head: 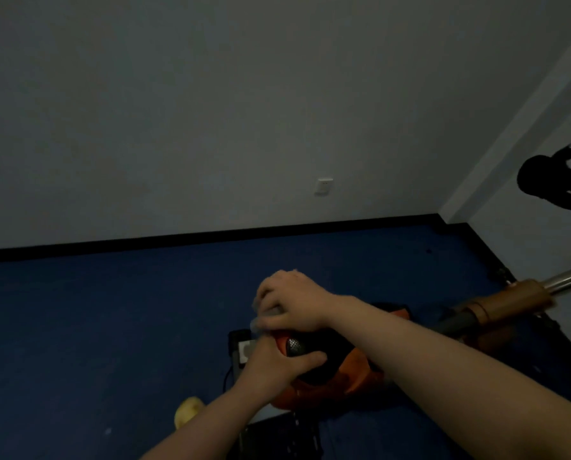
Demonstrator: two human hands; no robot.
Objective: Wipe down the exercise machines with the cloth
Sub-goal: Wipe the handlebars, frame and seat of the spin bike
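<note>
Wipe step looks underway on the low orange and black machine (327,370), which sits on the blue floor (111,327) right in front. Near: left hand (277,363) grips the machine's dark top, thumb out across it, steadying. Just beyond, right hand (290,303) has fingers curled, pressing a pale greyish cloth (260,322) onto the top edge; cloth mostly hidden, dim light. Next: prob. drag cloth across the housing, then along the brown handle (509,300) w/ chrome tube, far right. Beyond: wall, socket (324,186).
</note>
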